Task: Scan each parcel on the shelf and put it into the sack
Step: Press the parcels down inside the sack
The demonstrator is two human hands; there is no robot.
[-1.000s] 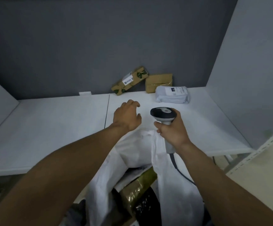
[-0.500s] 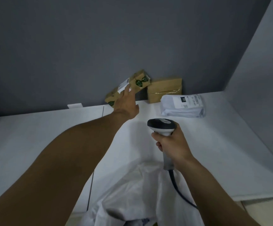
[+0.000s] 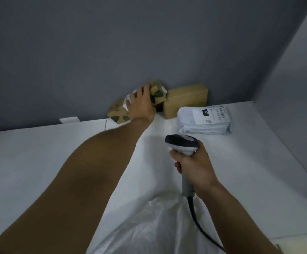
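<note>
A long brown parcel with green leaf prints point(image 3: 118, 111) leans against the grey back wall on the white shelf point(image 3: 39, 153). My left hand point(image 3: 141, 105) lies over its middle, fingers curled onto it. To its right stands a plain brown box point(image 3: 185, 99), and in front of that lies a white poly-bag parcel with a label point(image 3: 205, 121). My right hand point(image 3: 193, 167) grips a corded barcode scanner point(image 3: 182, 143) above the shelf, head pointing toward the parcels. The white sack point(image 3: 149, 226) spreads at the bottom centre.
A grey side wall point(image 3: 295, 79) closes the shelf on the right. A small white tag point(image 3: 69, 119) sits at the foot of the back wall to the left. The scanner's dark cable point(image 3: 200, 226) trails down over the sack.
My left hand has reached from above the sack to the back wall and closed on the leaf-print parcel. The view has moved closer to the shelf. My right hand still holds the scanner.
</note>
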